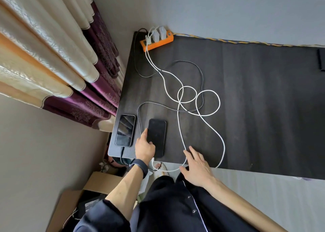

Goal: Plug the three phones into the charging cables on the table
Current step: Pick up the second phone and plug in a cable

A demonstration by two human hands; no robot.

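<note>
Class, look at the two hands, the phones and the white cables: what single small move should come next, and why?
Probably the right hand should pick up the white cable lying beside it. The left hand steadies the middle phone, whose near end seems unplugged, while the left phone seems to have a dark cable already.

No legible text, label, brand, number or sign anywhere in view. Two dark glass-fronted phones near left bench edge, left one (125,130) and right one (157,137): screens blank, left showing only reflections. Orange plastic power strip (157,41) at far bench corner: no readable marking. White charger blocks (159,33) plugged into it: plain faces, any print too small to tell. Dark band on left wrist (140,166): no display readable. Brown cardboard box (98,180) on floor: no print visible.
</note>
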